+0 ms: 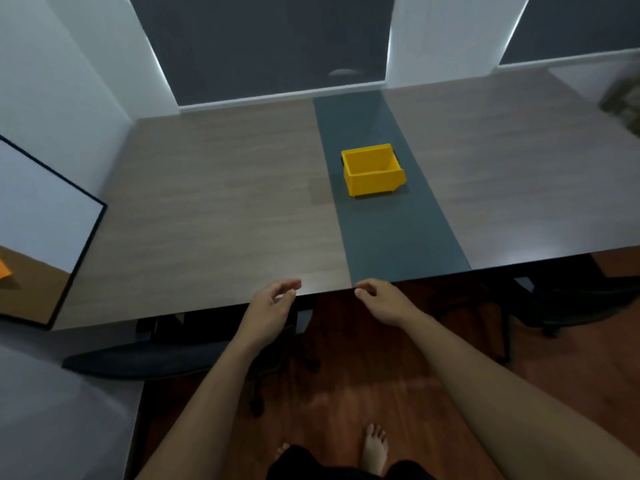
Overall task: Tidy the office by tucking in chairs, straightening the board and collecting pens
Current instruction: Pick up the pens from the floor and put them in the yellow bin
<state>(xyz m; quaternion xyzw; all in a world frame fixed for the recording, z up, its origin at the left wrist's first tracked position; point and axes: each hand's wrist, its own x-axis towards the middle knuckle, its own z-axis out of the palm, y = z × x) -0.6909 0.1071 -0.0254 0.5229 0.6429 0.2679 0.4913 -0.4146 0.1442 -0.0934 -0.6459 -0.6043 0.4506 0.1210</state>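
Observation:
A yellow open-topped bin (372,173) stands on the dark strip that runs down the middle of the wooden table (221,188); nothing shows inside it. My left hand (270,308) and my right hand (382,301) hover side by side at the table's near edge, fingers loosely curled and apart, holding nothing. A dark office chair (166,356) sits under the table at the lower left, mostly hidden by the tabletop. A second dark chair (561,306) stands at the right, partly under the table. A black-framed whiteboard (45,206) leans at the left edge. No pens are in view.
A white wall and dark window panels lie beyond the table's far edge. A grey surface (52,410) fills the lower left corner. Reddish wooden floor (363,393) lies below me, with my bare feet on it. A blurred object (623,98) sits at the table's far right.

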